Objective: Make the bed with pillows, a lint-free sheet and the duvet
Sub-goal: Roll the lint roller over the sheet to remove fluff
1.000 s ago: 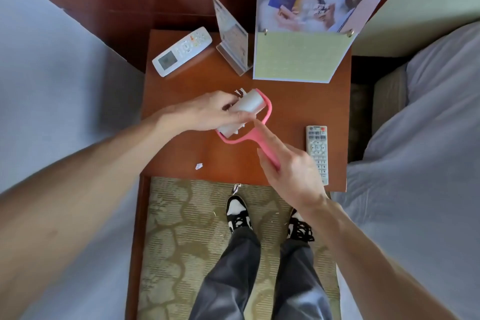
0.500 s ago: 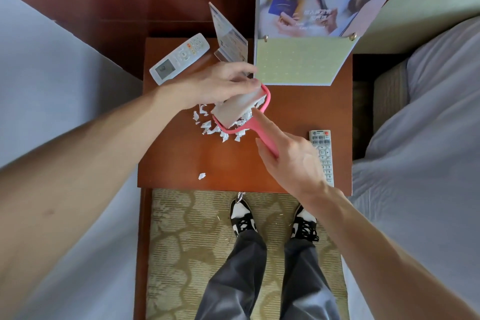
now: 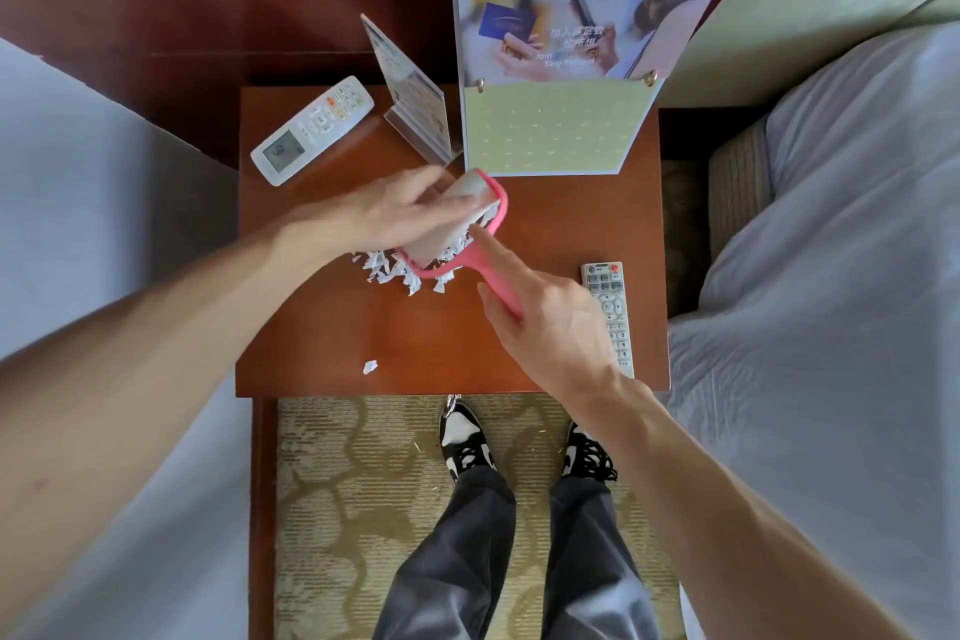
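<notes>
R hand (image 3: 550,327) grips roller (image 3: 470,190) by its pink handle: index straight along it, other fingers curled round. L hand (image 3: 384,218) lies over the white roll. Fingers look fairly straight but blurred, so we can't tell if the thumb hooks under. Roll sits right under L fingertips, just beyond R index tip. Its long axis runs from L palm out past L fingertips, far-right. Handle crosses that, pointing back into R palm. Scraps (image 3: 387,270) heaped on stand (image 3: 561,234) below L palm, touching roll's near end. We judge: roll being cleaned, L hand nearer for that. Sheet (image 3: 831,327) lies well off beyond R knuckles.
</notes>
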`<state>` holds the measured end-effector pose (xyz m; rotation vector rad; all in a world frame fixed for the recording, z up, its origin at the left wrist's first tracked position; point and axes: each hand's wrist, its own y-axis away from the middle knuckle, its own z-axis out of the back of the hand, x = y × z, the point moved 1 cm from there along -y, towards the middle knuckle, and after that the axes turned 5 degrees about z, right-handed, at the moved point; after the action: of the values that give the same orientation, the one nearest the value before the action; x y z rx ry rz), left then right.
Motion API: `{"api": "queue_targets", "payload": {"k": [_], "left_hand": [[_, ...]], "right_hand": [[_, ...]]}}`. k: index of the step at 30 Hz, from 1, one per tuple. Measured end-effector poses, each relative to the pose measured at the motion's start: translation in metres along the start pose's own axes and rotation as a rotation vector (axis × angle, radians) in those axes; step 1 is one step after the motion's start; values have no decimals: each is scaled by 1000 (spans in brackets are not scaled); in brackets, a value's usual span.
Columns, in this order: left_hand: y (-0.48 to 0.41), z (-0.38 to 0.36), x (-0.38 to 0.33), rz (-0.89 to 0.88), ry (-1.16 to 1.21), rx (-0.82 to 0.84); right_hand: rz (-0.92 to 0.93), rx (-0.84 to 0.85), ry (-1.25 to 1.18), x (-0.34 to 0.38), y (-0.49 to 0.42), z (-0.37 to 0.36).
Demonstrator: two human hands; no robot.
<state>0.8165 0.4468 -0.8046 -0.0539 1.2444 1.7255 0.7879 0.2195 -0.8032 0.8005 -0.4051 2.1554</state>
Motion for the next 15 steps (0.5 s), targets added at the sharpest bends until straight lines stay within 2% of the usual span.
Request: {"api": "queue_targets", "payload": {"k": [4,11,15], "left_hand": [[-7,-5,-24,-48,73,-76],[-2,-2,-3,78,-41,-50],[-5,2,-7,140,83,-213]], "right_hand": [[23,10,27,8,-2,-3],[-109,-93,-13,-3,-6,8],[-61,-45,37,5,-7,-2]]}}
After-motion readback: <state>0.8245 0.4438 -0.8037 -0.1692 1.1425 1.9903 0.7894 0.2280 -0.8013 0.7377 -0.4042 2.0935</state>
